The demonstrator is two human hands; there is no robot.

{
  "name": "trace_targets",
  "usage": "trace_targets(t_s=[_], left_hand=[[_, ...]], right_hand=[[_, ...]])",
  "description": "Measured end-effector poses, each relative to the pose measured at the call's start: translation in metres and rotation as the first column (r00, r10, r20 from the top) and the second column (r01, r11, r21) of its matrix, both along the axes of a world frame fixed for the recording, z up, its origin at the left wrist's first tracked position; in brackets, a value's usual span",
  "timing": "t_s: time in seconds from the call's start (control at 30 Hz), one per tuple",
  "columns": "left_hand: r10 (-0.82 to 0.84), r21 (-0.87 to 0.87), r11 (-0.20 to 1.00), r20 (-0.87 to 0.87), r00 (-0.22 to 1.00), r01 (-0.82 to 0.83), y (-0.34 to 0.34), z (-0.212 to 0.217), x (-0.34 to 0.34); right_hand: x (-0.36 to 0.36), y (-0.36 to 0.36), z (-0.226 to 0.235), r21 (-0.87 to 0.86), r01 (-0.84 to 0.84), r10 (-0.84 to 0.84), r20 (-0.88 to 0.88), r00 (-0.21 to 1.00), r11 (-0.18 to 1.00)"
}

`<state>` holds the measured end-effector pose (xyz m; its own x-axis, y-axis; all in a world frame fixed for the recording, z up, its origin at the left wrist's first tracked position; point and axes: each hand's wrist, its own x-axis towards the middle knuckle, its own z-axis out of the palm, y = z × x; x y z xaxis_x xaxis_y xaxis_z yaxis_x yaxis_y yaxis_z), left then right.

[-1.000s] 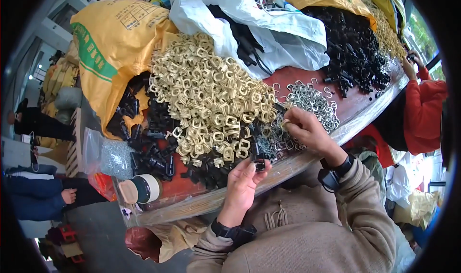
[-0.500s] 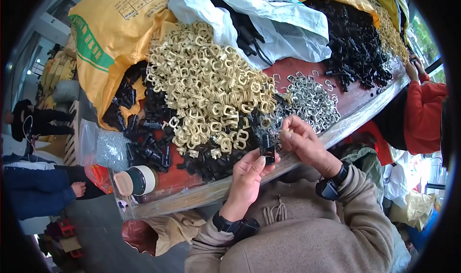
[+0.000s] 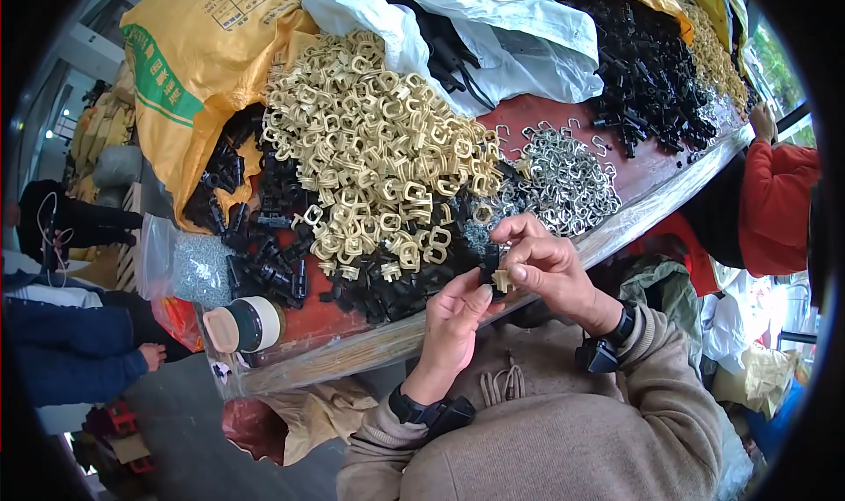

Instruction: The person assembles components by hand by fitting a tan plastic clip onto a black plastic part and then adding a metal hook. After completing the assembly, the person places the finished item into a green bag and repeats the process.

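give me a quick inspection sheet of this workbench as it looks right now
surface: red-brown wooden table, mostly covered in parts
job's things: small black plastic piece and small beige plastic clip held between both hands at the table edge
clutter: big heap of beige plastic clips; black plastic parts beside it and another black heap far right; pile of silver metal wire hooks; yellow woven sack; white plastic bag; tape roll
grippers: left hand and right hand both pinching the pieces with the fingers
cables: nothing seen
surroundings: person in red sleeve at right; person in blue sleeve at left
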<state>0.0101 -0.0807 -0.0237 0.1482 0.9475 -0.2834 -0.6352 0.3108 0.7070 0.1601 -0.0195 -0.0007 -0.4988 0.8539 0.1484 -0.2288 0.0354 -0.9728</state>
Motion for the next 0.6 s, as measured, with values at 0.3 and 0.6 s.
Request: trace_targets(t_s=[0.3,0.6], left_hand=[[-0.002,-0.048,0.999,0.079,0.997,0.006,-0.0021,-0.0024,0.0011],[-0.019,-0.065,0.998,0.126,0.992,0.028,0.0017,-0.0057,0.0005]], right_hand=[[-0.0033,-0.0044,-0.0051,0.062,0.002,-0.007,0.090,0.996,0.998],[-0.0029,-0.0057,-0.0093,0.116,0.029,-0.052,0.197,0.979,0.993]])
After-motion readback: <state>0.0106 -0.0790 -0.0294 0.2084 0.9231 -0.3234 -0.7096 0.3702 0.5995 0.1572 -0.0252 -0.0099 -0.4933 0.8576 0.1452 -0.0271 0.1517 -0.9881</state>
